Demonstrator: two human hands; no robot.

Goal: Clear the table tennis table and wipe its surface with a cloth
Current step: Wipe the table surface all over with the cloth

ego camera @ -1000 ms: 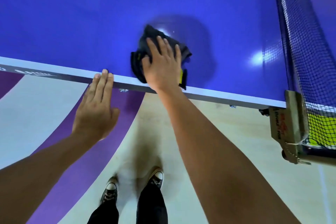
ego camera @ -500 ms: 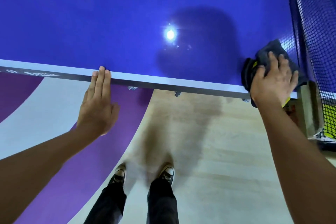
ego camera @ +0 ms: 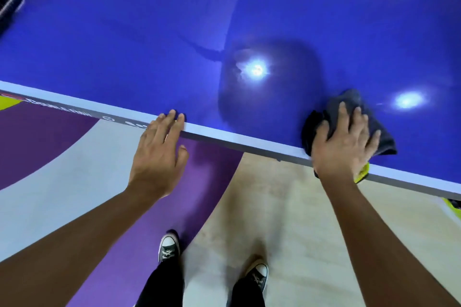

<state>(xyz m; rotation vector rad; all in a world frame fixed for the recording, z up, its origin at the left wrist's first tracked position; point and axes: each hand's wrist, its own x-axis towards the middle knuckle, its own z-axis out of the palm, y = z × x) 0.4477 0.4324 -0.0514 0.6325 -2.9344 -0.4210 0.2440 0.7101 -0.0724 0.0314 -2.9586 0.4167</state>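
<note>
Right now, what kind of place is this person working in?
Probably an indoor sports hall: a glossy blue table tennis table with a white edge line, and a pale wooden floor with purple and grey painted bands.

A sports hall: a blue table tennis table (ego camera: 249,7) over a purple-and-wood court floor (ego camera: 274,207).

At the bottom of the frame the person wore black trousers (ego camera: 162,281) and dark canvas sneakers (ego camera: 169,248) with white toe caps and laces, forearms (ego camera: 74,239) bare.
</note>
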